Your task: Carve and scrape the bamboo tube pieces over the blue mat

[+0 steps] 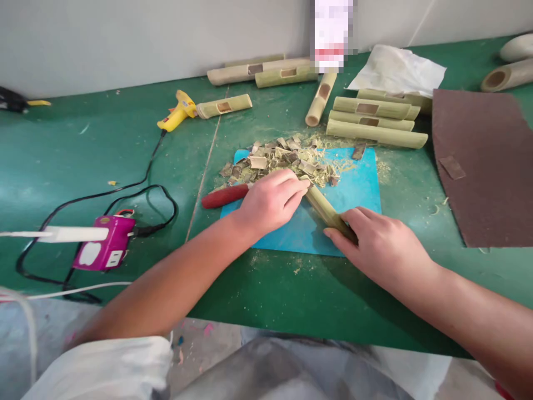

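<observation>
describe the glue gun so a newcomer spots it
On the green table, look beyond and left of the blue mat. The glue gun lies there, trailing a black cord. Its yellow pistol-shaped body sets it apart from the pale bamboo tube beside it.

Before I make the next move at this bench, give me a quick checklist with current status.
1. Bamboo piece steadied: ok, right hand round its near end, left hand at its far end.
2. Red handle well away from the hands: not ok, it lies right by the left hand.
3. Far end of that tool in sight: cannot tell what it is, hidden.
4. Blue mat free of scraps: not ok, shavings are heaped on its far part.
5. Yellow glue gun away from the hands: ok.
6. Glue gun cold: cannot tell.
</observation>
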`<state>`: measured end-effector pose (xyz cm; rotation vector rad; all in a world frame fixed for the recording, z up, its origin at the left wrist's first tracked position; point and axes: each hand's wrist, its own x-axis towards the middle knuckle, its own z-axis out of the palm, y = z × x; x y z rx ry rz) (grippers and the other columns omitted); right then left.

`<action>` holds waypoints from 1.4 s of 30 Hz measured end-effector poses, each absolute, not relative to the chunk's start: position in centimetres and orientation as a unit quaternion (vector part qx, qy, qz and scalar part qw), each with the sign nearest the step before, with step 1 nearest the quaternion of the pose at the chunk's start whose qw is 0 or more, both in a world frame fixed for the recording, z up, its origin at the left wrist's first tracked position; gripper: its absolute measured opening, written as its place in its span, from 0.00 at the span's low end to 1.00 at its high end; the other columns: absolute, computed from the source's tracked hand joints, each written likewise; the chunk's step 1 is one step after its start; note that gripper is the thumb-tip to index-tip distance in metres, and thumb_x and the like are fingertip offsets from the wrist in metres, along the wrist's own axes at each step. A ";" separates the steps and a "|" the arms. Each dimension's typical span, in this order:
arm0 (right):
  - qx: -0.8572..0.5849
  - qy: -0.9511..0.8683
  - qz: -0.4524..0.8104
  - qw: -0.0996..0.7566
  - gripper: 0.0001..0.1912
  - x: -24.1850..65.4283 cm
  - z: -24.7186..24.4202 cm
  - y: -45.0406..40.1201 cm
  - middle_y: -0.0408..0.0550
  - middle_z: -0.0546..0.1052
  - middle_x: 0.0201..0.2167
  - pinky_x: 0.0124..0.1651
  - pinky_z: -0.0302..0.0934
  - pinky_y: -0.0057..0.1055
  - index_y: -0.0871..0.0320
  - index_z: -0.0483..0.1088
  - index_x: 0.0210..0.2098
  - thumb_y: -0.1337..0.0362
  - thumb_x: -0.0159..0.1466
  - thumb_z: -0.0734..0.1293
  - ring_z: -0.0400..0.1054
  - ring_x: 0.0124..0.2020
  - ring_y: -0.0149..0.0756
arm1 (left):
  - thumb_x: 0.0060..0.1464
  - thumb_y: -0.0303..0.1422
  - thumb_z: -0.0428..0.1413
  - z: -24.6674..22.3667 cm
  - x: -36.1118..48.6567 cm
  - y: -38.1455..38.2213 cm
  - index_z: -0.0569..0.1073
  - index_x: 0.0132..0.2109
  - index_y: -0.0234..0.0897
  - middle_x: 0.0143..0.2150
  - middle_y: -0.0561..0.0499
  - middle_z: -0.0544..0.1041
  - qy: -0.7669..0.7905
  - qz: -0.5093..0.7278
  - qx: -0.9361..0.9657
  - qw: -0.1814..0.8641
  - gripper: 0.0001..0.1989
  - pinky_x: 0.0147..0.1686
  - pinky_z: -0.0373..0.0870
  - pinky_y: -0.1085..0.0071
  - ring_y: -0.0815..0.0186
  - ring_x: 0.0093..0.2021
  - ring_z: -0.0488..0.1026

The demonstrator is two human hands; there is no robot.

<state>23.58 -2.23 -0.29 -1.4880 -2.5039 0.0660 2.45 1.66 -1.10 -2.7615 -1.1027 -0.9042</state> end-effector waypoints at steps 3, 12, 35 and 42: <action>-0.502 -0.857 0.018 0.115 0.16 23.6 -0.3 -2.3 0.43 0.69 0.21 0.23 0.42 0.29 0.59 0.66 0.26 0.55 0.65 0.62 0.57 0.19 0.28 | 0.66 0.29 0.48 -1.0 2.4 1.7 0.74 0.42 0.31 0.31 0.49 0.74 -0.328 -0.254 -0.910 0.008 0.10 0.33 0.70 0.72 0.68 0.33 0.71; -0.506 -0.854 0.025 0.118 0.17 23.7 -0.4 -2.3 0.43 0.68 0.21 0.24 0.41 0.30 0.58 0.66 0.25 0.54 0.65 0.61 0.57 0.20 0.28 | 0.66 0.29 0.48 -1.2 2.4 1.8 0.74 0.43 0.32 0.32 0.49 0.74 -0.321 -0.261 -0.910 0.028 0.10 0.35 0.70 0.72 0.68 0.34 0.71; -0.507 -0.857 0.030 0.092 0.19 23.7 -0.1 -2.2 0.44 0.68 0.21 0.24 0.40 0.30 0.59 0.67 0.26 0.54 0.66 0.59 0.56 0.19 0.28 | 0.66 0.30 0.47 -1.0 2.8 1.4 0.74 0.39 0.33 0.30 0.49 0.72 -0.319 -0.223 -0.921 -0.004 0.12 0.33 0.69 0.73 0.69 0.32 0.70; -0.492 -0.864 0.014 0.106 0.18 23.9 -0.3 -2.3 0.44 0.68 0.21 0.23 0.40 0.30 0.59 0.67 0.26 0.55 0.66 0.59 0.56 0.19 0.28 | 0.66 0.28 0.47 -0.9 3.0 1.1 0.74 0.41 0.31 0.30 0.49 0.72 -0.343 -0.248 -0.906 0.023 0.11 0.32 0.69 0.72 0.68 0.31 0.69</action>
